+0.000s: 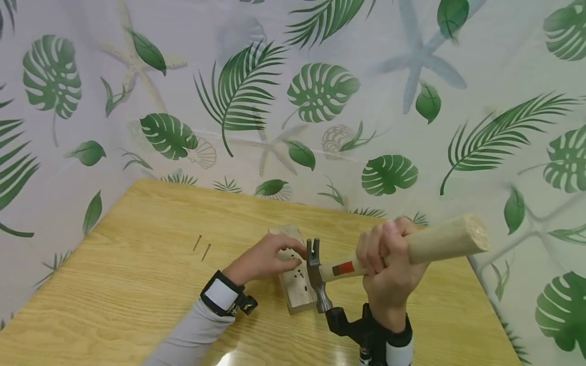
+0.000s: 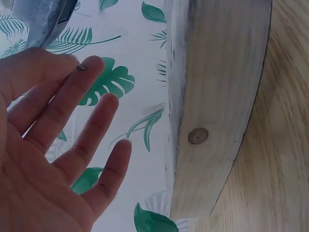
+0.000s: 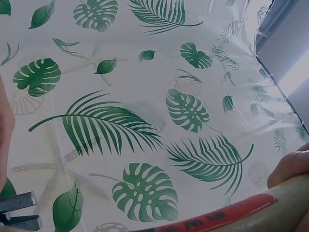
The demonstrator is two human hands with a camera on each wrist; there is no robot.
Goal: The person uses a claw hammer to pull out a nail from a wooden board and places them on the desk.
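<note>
My right hand (image 1: 389,262) grips the wooden handle of a claw hammer (image 1: 444,242). The hammer's metal head (image 1: 314,272) is beside the wooden block (image 1: 297,290), claw pointing away. Over the block is my left hand (image 1: 265,256), thumb and index finger pinching a nail whose tip (image 2: 81,67) pokes out in the left wrist view. The other fingers of that hand are spread. Several dark holes or marks dot the block's top. In the right wrist view, the claw (image 3: 19,210) shows at lower left, and the handle's red label (image 3: 222,212) at the bottom.
Two loose nails lie on the wooden table, one nail (image 1: 197,243) slightly farther back than the other nail (image 1: 206,252), left of the block. A leaf-patterned sheet (image 1: 320,147) hangs behind the table and along its sides.
</note>
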